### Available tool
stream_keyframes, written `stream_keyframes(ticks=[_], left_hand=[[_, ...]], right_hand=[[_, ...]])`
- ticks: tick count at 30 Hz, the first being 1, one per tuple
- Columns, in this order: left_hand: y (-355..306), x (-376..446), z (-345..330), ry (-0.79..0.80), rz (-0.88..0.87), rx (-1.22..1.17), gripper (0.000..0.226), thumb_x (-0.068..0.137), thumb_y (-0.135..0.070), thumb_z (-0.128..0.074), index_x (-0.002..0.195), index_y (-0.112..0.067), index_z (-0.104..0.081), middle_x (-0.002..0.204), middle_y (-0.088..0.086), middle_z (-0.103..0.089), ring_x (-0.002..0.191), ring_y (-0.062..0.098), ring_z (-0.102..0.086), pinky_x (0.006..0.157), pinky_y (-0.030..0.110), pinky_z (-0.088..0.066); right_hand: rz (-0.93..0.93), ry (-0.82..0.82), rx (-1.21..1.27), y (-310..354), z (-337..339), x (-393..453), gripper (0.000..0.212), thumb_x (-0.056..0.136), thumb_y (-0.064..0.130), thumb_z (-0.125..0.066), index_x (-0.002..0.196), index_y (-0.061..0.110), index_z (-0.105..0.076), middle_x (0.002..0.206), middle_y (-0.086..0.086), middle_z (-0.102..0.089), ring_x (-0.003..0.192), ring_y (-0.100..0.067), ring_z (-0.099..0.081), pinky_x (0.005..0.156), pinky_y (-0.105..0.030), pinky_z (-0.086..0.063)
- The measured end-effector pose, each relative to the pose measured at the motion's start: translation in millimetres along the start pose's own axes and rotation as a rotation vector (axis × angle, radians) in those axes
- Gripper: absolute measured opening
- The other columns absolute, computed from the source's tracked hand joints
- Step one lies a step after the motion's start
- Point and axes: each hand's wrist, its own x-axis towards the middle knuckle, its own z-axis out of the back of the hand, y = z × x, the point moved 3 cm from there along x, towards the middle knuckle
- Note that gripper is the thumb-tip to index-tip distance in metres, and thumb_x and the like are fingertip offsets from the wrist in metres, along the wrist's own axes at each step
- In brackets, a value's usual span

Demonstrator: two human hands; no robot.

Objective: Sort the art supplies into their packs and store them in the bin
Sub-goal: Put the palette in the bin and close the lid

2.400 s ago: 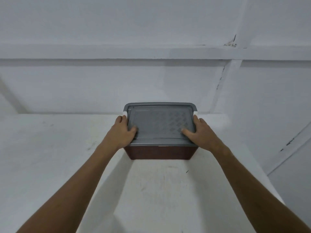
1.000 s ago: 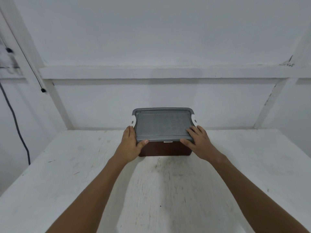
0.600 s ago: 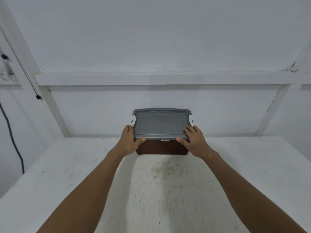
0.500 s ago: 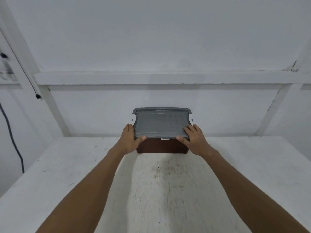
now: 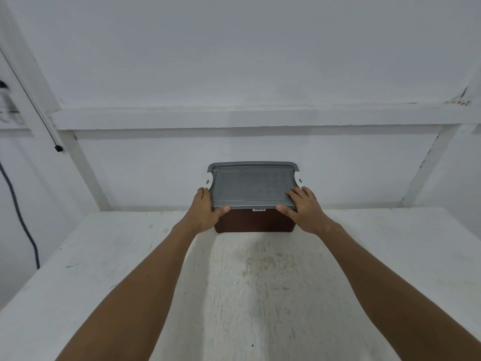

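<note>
Lidded brown bin [image 5: 253, 222] at frame centre, back against the wall, left hand [image 5: 206, 214] and right hand [image 5: 305, 208] gripping its grey lid [image 5: 252, 185] corners, bare white surface [image 5: 104, 269] either side

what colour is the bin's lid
Grey, over a dark reddish-brown bin; the lid shows in the head view.
</note>
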Motion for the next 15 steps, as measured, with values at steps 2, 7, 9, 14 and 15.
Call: stream_keyframes(ticks=[2, 7, 9, 14, 15], left_hand=[[1.2, 1.6, -1.6, -0.010, -0.005, 0.002, 0.069, 0.088, -0.047, -0.058, 0.136, -0.006, -0.030, 0.121, 0.006, -0.037, 0.117, 0.022, -0.041, 0.101, 0.038, -0.043], [1.1, 0.2, -0.9, -0.019, 0.054, 0.042, 0.072, 0.086, -0.053, -0.058, 0.134, -0.006, -0.032, 0.126, 0.010, -0.040, 0.119, 0.026, -0.043, 0.100, 0.042, -0.044], [0.7, -9.2, 0.8, -0.080, 0.105, 0.028, 0.074, 0.084, -0.057, -0.058, 0.132, -0.006, -0.035, 0.128, 0.012, -0.042, 0.118, 0.028, -0.045, 0.098, 0.046, -0.046], [-14.9, -65.9, -8.2, -0.252, 0.013, -0.064, 0.076, 0.088, -0.043, -0.059, 0.147, -0.012, -0.021, 0.144, 0.010, -0.032, 0.133, 0.026, -0.033, 0.109, 0.042, -0.036], [-12.6, -84.6, -16.4, -0.244, 0.022, -0.082, 0.075, 0.089, -0.041, -0.058, 0.148, -0.015, -0.020, 0.149, 0.009, -0.027, 0.137, 0.024, -0.030, 0.112, 0.037, -0.030]], right_hand=[[0.012, -0.018, 0.006, -1.7, 0.3, 1.6, 0.067, 0.090, 0.061, -0.038, 0.133, 0.011, -0.045, 0.138, -0.007, -0.041, 0.130, -0.027, -0.027, 0.113, -0.043, -0.023], [-0.030, 0.009, -0.064, 2.9, 3.7, 0.9, 0.065, 0.091, 0.060, -0.037, 0.135, 0.012, -0.043, 0.137, -0.007, -0.041, 0.128, -0.028, -0.029, 0.111, -0.043, -0.024], [-0.098, -0.020, -0.053, 8.2, 3.6, -5.0, 0.065, 0.092, 0.059, -0.037, 0.137, 0.012, -0.039, 0.142, -0.010, -0.036, 0.130, -0.031, -0.027, 0.111, -0.046, -0.024], [-0.104, -0.216, 0.218, 39.1, -3.4, -56.3, 0.061, 0.094, 0.041, -0.050, 0.144, 0.011, -0.031, 0.153, -0.014, -0.022, 0.143, -0.031, -0.013, 0.118, -0.043, -0.014], [-0.096, -0.181, 0.265, 44.1, -5.2, -76.4, 0.060, 0.094, 0.039, -0.051, 0.145, 0.013, -0.031, 0.155, -0.010, -0.020, 0.144, -0.027, -0.011, 0.118, -0.040, -0.014]])
